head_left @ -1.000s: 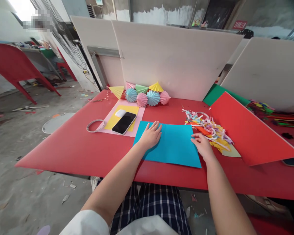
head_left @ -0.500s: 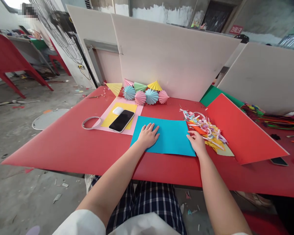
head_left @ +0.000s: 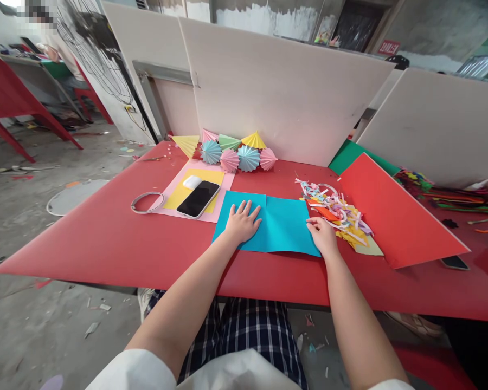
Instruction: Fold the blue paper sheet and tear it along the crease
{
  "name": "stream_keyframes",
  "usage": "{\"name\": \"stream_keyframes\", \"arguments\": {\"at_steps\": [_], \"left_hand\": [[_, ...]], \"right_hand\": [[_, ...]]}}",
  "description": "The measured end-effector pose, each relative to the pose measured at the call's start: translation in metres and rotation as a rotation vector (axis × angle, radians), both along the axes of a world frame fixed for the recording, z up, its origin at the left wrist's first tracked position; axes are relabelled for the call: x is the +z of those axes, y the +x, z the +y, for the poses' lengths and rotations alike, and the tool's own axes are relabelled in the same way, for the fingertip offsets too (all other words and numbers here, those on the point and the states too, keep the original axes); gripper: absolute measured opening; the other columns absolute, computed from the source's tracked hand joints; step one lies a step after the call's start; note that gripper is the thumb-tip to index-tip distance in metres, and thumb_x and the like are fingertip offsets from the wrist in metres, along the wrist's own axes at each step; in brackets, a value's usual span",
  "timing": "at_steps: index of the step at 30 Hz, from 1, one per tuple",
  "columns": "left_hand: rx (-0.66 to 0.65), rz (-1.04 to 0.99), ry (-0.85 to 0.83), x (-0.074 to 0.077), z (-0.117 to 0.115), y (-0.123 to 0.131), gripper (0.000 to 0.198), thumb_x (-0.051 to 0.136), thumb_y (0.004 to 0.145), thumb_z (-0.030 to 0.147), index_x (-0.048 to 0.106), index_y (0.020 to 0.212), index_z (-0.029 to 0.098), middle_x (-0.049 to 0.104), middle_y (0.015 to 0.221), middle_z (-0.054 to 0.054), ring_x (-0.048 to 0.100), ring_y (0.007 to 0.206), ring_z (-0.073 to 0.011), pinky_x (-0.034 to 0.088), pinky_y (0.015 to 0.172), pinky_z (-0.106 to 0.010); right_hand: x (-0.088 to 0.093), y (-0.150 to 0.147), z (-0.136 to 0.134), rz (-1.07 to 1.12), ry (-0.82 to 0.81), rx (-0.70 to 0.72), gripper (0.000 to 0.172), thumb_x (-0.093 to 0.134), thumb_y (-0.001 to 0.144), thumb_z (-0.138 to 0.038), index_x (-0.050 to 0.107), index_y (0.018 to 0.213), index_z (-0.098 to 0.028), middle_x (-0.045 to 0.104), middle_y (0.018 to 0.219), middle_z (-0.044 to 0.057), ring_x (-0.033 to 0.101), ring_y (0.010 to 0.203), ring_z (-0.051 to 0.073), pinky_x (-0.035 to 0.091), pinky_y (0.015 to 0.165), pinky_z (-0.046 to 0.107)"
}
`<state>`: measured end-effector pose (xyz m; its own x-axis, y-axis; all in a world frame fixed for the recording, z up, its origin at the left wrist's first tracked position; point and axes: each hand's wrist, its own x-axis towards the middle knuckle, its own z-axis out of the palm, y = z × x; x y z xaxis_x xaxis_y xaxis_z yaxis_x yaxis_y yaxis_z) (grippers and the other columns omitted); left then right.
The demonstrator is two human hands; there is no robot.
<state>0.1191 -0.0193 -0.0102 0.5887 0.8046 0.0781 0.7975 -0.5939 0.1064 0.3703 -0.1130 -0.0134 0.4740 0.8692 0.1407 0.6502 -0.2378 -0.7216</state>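
A bright blue sheet of paper [head_left: 287, 225] lies on the red tabletop before me. A line runs down its middle from a small step in the top edge, and the front edge of its right half bows slightly. My left hand [head_left: 243, 221] rests flat on the left half, fingers spread. At the sheet's right edge, my right hand [head_left: 322, 236] pinches the paper between thumb and fingers. Just beyond that hand is a heap of coloured paper strips [head_left: 337, 208].
Left of the sheet, a black-screened phone [head_left: 198, 199] and a white mouse [head_left: 192, 182] lie on yellow and pink paper, near a pale ring [head_left: 147, 203]. Pleated paper fans [head_left: 249, 158] line the back board [head_left: 284, 92]. A red board [head_left: 402, 211] leans at right.
The blue sheet's right half has bent a little, and a line and step now show at its middle. My left fingers have spread wider. The whole view has shifted slightly.
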Motion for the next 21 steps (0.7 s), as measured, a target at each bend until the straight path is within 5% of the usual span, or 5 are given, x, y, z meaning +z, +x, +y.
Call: {"name": "stream_keyframes", "arguments": {"at_steps": [21], "left_hand": [[0.003, -0.01, -0.001, -0.0003, -0.0007, 0.0, 0.053, 0.02, 0.091, 0.049, 0.027, 0.139, 0.027, 0.023, 0.146, -0.009, 0.017, 0.134, -0.0297, 0.012, 0.104, -0.054]], "right_hand": [[-0.0021, 0.0013, 0.0005, 0.003, 0.003, -0.009, 0.02, 0.049, 0.07, -0.033, 0.061, 0.082, -0.021, 0.063, 0.07, 0.003, 0.056, 0.064, 0.019, 0.039, 0.06, 0.03]]}}
